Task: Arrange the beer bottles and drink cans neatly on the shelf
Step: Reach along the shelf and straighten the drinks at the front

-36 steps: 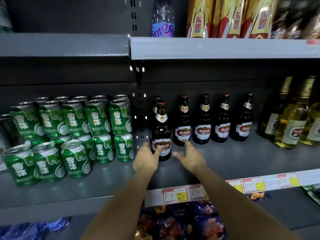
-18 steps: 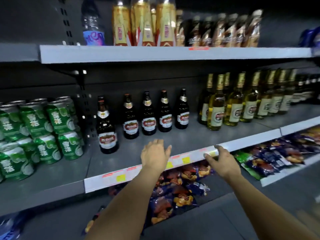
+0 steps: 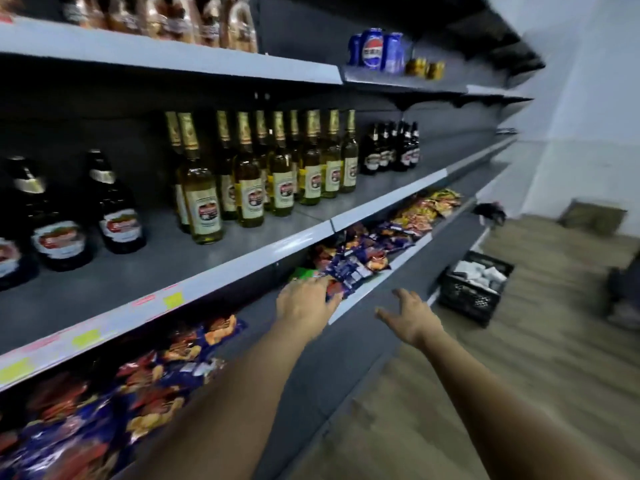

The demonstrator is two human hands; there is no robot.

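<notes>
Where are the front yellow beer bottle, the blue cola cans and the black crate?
front yellow beer bottle point(image 3: 203, 202): head view, label.
blue cola cans point(image 3: 372, 50): head view, middle can's logo.
black crate point(image 3: 464, 295): head view, near wall.

Dim shop aisle. Long grey metal shelving point(image 3: 242, 69) running away on the left, wood-look plank floor point(image 3: 519, 375) on the right, pale wall point(image 3: 588, 98) at the far end. Black crate point(image 3: 471, 299) on the floor beside the shelving, holding what may be white packets.

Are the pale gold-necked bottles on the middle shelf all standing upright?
Upright. The pale bottles stand on their bases on the shelf, necks up; none lies tipped.
</notes>
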